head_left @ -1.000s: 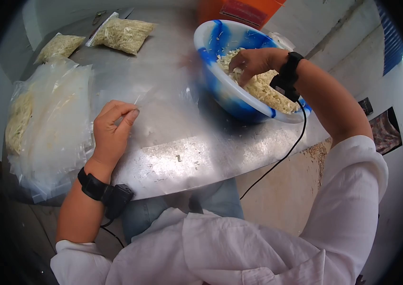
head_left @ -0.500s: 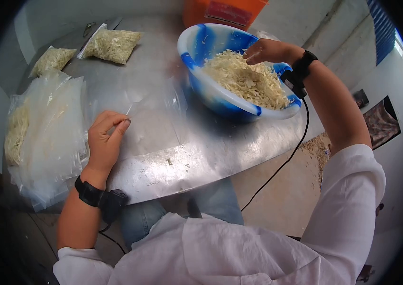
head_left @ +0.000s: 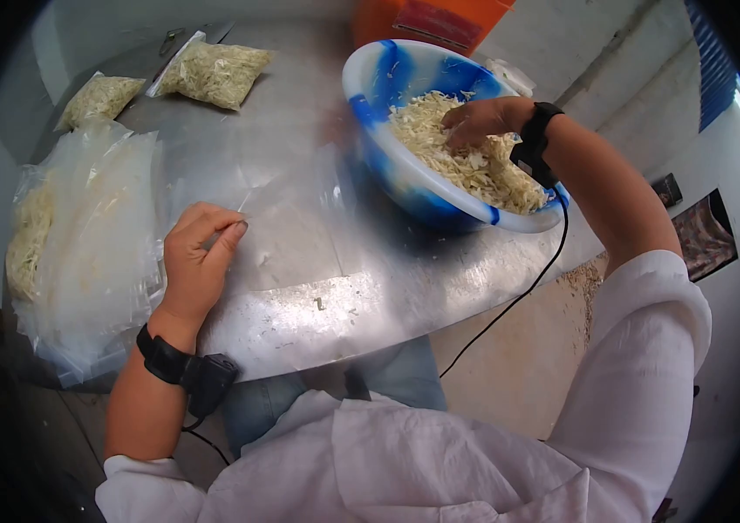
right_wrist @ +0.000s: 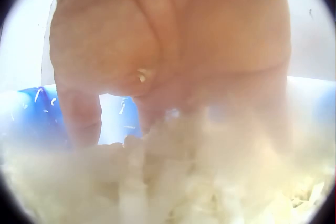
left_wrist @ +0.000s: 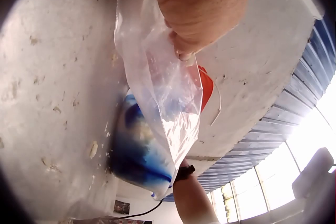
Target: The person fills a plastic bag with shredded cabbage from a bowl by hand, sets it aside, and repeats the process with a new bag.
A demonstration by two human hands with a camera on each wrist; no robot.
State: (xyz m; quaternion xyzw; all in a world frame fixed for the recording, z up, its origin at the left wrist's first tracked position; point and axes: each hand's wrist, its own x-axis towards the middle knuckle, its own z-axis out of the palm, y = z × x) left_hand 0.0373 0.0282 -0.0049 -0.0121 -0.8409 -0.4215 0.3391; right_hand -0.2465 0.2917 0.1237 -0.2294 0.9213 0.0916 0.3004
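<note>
Thumb and forefinger of my left hand point(head_left: 198, 257) pinch the edge of a clear plastic bag point(left_wrist: 170, 98), which spreads over the metal table and barely shows in the head view. At the right, my right hand point(head_left: 487, 120) reaches down into pale, thin-cut shreds point(head_left: 426, 131) in a blue and white basin point(head_left: 392, 74). In the right wrist view its thumb and fingers point downward, apart, with the fingertips hidden in the shreds. A few bits cling to the palm.
On the left lies a stack of clear bags point(head_left: 99, 235), with shreds point(head_left: 30, 244) showing at its side. Two filled bags, one larger point(head_left: 217, 74) and one smaller point(head_left: 101, 96), lie farther back. An orange container point(head_left: 439, 22) stands behind the basin. A black cable point(head_left: 509, 301) hangs from the right wrist.
My right hand first lifts off the shreds, then comes back down into them. My left hand keeps its pinch on the plastic bag. The head view shifts slightly.
</note>
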